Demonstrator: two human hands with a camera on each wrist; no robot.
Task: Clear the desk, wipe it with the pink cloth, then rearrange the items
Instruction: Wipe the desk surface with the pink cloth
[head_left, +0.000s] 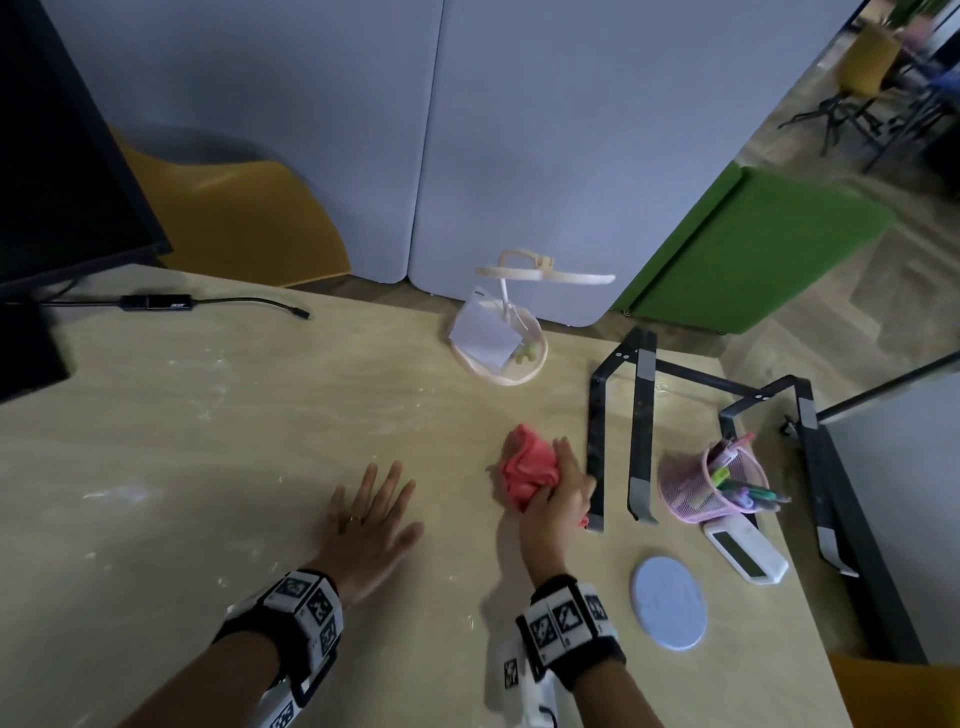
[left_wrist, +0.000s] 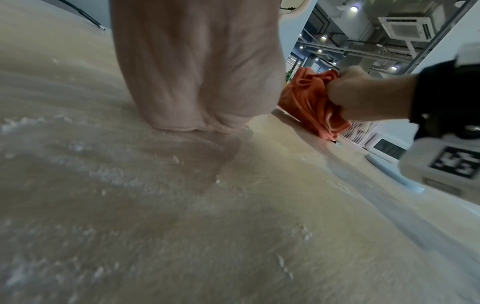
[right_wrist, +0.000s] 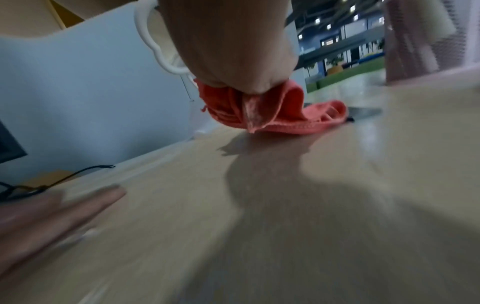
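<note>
My right hand (head_left: 563, 488) grips a crumpled pink cloth (head_left: 525, 470) on the wooden desk (head_left: 260, 415), just left of the black laptop stand (head_left: 618, 431). In the right wrist view the cloth (right_wrist: 272, 111) bulges out under the curled hand and trails onto the desk. The left wrist view shows the right hand (left_wrist: 363, 96) clenched round the cloth (left_wrist: 309, 102). My left hand (head_left: 369, 525) lies flat on the desk, fingers spread, a hand's width left of the cloth. White dusty streaks (left_wrist: 85, 170) mark the desk around it.
At the right stand a pink mesh pen holder (head_left: 711, 483), a white clock (head_left: 745, 553) and a round blue coaster (head_left: 669, 603). A white desk lamp (head_left: 514, 322) with notes in its base stands at the back. A monitor (head_left: 57, 171) and cable (head_left: 171, 302) fill the far left.
</note>
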